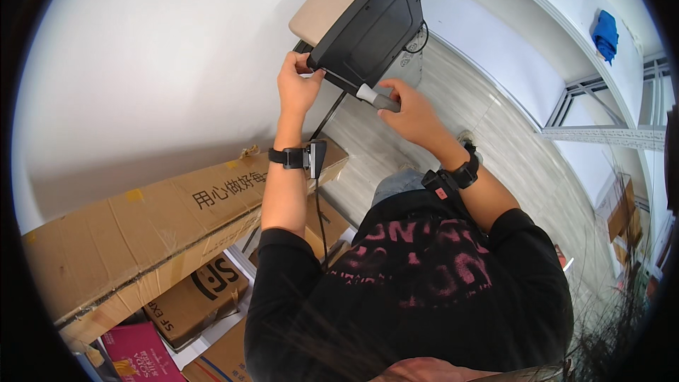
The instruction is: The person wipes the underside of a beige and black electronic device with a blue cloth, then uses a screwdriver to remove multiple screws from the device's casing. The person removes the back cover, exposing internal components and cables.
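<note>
Ahead of me stands a tilted piece with a beige padded part and a black plastic shell facing me. At the shell's lower left corner, my left hand is closed, thumb and fingers pinching the edge. A screwdriver with a grey handle and pale collar is in my right hand, its fingers closed round the handle. The thin shaft runs along the shell's lower edge toward my left thumb. Its tip is hidden by the left fingers, and any screw there is too small to make out.
A long cardboard box lies at the left by the white wall, above smaller cartons and a pink box. White shelving with blue cloth stands at the right. A black cable loops beside the shell.
</note>
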{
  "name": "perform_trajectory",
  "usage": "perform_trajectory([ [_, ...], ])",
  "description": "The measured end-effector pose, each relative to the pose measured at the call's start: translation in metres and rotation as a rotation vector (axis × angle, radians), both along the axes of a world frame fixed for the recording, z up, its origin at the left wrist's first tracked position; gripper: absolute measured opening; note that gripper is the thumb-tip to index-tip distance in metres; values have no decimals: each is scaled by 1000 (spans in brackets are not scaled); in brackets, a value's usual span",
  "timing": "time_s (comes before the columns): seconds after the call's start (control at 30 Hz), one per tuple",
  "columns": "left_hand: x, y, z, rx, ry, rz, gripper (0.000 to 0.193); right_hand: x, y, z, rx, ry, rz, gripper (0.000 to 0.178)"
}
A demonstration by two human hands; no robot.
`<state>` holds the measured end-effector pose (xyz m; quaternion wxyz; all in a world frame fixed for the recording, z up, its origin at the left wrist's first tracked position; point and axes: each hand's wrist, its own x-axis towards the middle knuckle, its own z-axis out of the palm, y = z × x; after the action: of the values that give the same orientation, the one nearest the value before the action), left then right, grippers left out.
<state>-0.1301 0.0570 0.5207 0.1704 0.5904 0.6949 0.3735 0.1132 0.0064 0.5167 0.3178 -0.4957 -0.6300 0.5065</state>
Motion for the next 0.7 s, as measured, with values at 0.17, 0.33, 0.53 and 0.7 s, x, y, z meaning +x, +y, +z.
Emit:
perform_trajectory([
  [0.17,4,0,4,-35,0,-3,29,-1,7,-18,35,-49,62,47],
  [0.33,1,-1,-1,-30,7,9,29,-3,13,18,-515,107,99,47],
  [0.53,0,1,-1,16,11,-15,30,-7,1,-4,-11,-25,97,46],
  [0.7,0,1,-3,30,21,-15,31,-10,6,-14,87,-116,147,42],
])
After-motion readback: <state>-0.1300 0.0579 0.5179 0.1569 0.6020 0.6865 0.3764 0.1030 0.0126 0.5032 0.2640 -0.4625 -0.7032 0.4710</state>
